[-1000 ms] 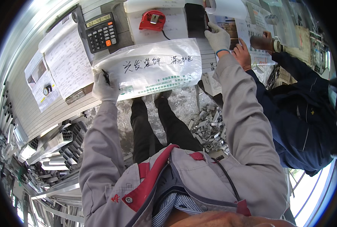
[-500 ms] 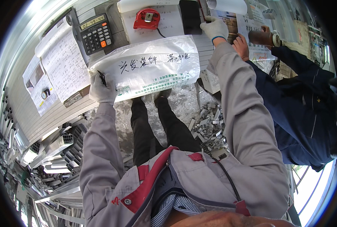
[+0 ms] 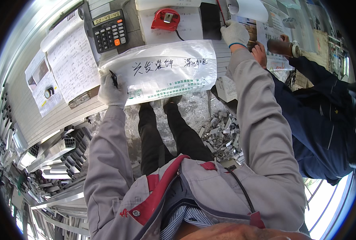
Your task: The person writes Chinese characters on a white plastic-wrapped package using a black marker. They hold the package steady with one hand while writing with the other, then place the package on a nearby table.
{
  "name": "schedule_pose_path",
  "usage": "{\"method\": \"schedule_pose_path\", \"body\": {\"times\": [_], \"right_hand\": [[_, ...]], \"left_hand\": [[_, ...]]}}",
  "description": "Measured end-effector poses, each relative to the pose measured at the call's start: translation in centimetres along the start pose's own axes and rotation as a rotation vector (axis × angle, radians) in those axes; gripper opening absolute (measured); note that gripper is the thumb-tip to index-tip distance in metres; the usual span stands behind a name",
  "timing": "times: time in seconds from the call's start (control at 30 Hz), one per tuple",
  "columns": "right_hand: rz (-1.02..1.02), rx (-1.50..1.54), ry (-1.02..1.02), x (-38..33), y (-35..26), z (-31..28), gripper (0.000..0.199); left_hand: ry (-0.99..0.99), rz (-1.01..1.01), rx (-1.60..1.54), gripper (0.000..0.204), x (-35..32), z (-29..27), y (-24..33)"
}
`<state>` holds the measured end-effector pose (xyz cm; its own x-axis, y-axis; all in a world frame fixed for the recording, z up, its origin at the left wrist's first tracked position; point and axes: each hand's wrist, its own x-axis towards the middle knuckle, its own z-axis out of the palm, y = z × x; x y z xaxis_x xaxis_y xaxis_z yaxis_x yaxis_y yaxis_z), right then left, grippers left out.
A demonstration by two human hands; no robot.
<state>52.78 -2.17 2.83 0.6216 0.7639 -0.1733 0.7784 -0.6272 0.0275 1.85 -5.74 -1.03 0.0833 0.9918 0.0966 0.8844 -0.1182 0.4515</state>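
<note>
My left hand (image 3: 112, 90), in a white glove, is closed at the left end of a clear plastic bag (image 3: 174, 64) with black handwriting and green print. A black pen (image 3: 113, 79) pokes up between its fingers. The bag lies across the table's near edge, its lower part overhanging. My right hand (image 3: 235, 34), also white-gloved, is reached out to the far right with fingers curled. A thin red pencil-like stick (image 3: 221, 13) meets its fingertips. Left of it lies a black phone (image 3: 211, 22); a red tape measure (image 3: 166, 19) rests on a paper pad.
A calculator (image 3: 109, 31) and handwritten sheets (image 3: 70, 60) cover the left of the table. At right, a co-worker in dark clothes (image 3: 318, 124) holds a brown bottle (image 3: 279, 47). Metal offcuts (image 3: 225, 130) lie on the floor; aluminium profiles (image 3: 62, 154) are stacked at lower left.
The whole view has shifted, so the table's things sit a little further right. My right hand has drawn slightly nearer. My left hand keeps the pen at the bag's end.
</note>
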Motion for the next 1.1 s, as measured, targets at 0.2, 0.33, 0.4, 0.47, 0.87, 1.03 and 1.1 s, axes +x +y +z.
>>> {"method": "schedule_pose_path", "body": {"times": [0.2, 0.33, 0.4, 0.47, 0.87, 1.03, 1.1], "right_hand": [[0.006, -0.03, -0.066, 1.2, -0.3, -1.5, 0.041], [0.008, -0.006, -0.11, 2.3, -1.0, -2.1, 0.043], [0.026, -0.021, -0.124, 2.8, -1.2, -2.0, 0.043], [0.022, -0.038, -0.127, 3.4, -1.3, -1.8, 0.044], [-0.02, -0.069, -0.028, 3.9, -1.7, -1.1, 0.035], [-0.014, 0.046, 0.034, 1.3, -1.7, -2.5, 0.032], [-0.033, 0.114, 0.118, -0.5, -1.0, -2.4, 0.031]], "left_hand": [[0.006, 0.001, 0.008, 0.04, 0.1, 0.0, 0.0], [0.035, 0.009, -0.005, 0.038, 0.1, -0.1, 0.2], [0.035, 0.002, -0.026, 0.036, 0.1, -0.1, 0.4], [0.039, 0.001, -0.034, 0.036, 0.1, -0.1, 0.4], [-0.018, -0.02, 0.014, 0.033, 0.1, -0.1, 0.1], [-0.008, -0.016, 0.01, 0.035, 0.3, -0.2, 0.3], [0.006, -0.01, 0.007, 0.035, 0.3, -0.1, 0.4]]}}
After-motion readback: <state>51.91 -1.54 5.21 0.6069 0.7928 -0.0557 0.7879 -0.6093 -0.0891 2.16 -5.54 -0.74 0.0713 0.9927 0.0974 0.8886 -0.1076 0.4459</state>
